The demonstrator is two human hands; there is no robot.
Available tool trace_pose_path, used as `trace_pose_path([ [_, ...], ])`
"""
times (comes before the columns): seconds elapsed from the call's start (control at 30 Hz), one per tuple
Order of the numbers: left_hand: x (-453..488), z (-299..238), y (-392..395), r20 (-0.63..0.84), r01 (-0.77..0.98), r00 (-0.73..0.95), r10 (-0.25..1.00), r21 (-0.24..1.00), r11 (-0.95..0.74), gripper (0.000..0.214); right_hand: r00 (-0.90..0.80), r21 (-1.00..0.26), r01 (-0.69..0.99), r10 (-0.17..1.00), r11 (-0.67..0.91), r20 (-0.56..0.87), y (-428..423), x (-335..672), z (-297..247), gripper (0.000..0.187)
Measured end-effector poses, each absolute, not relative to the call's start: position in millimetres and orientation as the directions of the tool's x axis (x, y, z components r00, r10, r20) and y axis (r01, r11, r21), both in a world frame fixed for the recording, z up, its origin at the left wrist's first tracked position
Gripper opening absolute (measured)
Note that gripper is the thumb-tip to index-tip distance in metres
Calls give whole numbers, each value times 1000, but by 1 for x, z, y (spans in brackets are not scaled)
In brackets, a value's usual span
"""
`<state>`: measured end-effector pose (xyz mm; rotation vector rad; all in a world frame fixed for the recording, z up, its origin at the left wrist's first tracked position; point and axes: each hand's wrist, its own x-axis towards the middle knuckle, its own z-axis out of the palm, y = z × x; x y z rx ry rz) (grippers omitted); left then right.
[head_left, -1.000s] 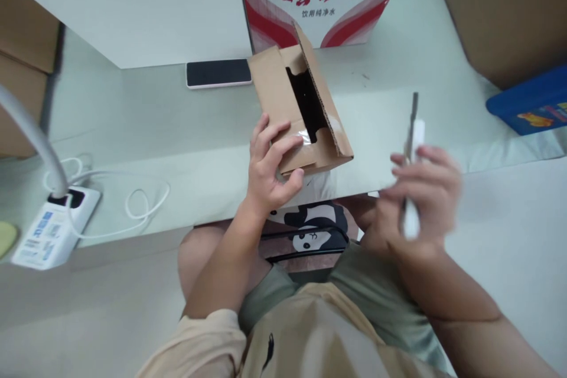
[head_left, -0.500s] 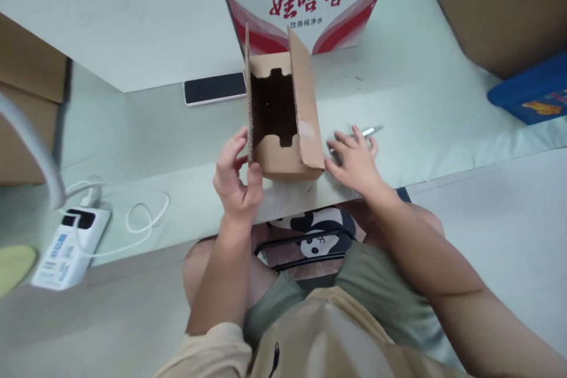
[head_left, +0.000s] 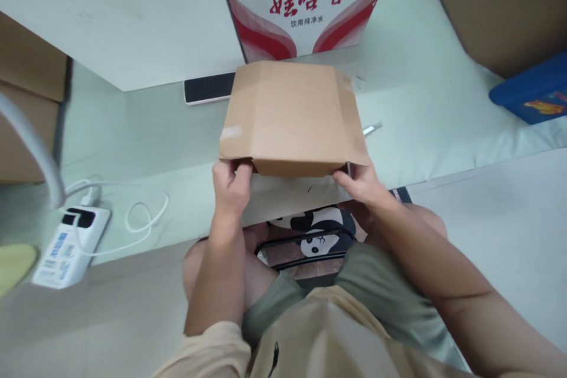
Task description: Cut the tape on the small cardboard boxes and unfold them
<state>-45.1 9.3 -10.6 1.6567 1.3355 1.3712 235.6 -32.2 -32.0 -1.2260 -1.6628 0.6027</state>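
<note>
A brown cardboard box [head_left: 296, 112] lies in front of me with a broad plain face up and its flaps spread out to the left and right. My left hand [head_left: 232, 186] is closed at the near left corner, thumb against the box and fingers hidden under the left flap. At the near right corner my right hand [head_left: 359, 180] grips likewise, its fingers partly covered by the right flap. The box's opening is out of sight. Just right of the box, a thin silver utility knife [head_left: 372, 129] lies on the pale green surface, partly covered by the flap.
Behind the box stand a white and red water carton [head_left: 305, 6] and a dark-screened phone [head_left: 208, 88], partly covered. A white power bank [head_left: 71, 248] with a looped white cable [head_left: 146, 218] lies left. A blue container [head_left: 531, 91] sits at the right.
The box has turned over: its dark opening faced up, and now a plain face does, with flaps spread. My right hand has left the knife area and taken hold of the box.
</note>
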Motion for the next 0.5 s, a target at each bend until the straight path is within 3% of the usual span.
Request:
trace_pose_path([
  [0.1,-42,-7,10,327,290,39,944,900,-324,45,39,-858,421,939,295,342,-35,230,-33,57],
  [0.2,-40,-2,14,354,319,-37,935,891,-324,53,256,-849,450,870,278,421,-32,229,-33,68],
  [0.33,-41,2,14,374,278,-107,921,901,-334,57,396,-874,391,805,287,441,-27,237,-31,49],
  [0.5,-51,0,10,339,176,-107,935,932,-318,48,439,-907,271,797,323,415,-27,247,-22,46],
])
